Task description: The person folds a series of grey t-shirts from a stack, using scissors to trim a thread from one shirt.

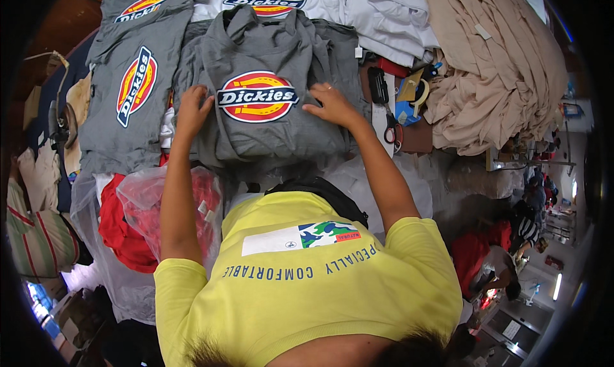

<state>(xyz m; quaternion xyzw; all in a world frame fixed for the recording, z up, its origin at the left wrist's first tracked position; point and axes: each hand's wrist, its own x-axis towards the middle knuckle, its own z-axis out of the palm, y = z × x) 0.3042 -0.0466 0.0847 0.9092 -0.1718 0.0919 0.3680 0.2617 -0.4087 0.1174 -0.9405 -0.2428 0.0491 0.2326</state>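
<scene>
A grey T-shirt (256,143) lies folded in front of me, collar away from me, with a red, yellow and blue printed emblem (257,115) on its chest. My left hand (194,109) rests on the shirt just left of the emblem, thumb apart from the fingers. On the other side, my right hand (334,105) touches the cloth near the emblem's right end, its fingers spread. Neither hand appears to grip the fabric. More grey shirts (105,127) with the same print lie to the left. White shirts (387,15) are stacked behind.
A large beige garment pile (492,66) stands at the right. Scissors (391,135), a tape roll (420,98) and a black tool (377,85) lie beside the shirt. Clear plastic bags (211,194) with red cloth (125,229) are nearer me. Other people sit at both sides.
</scene>
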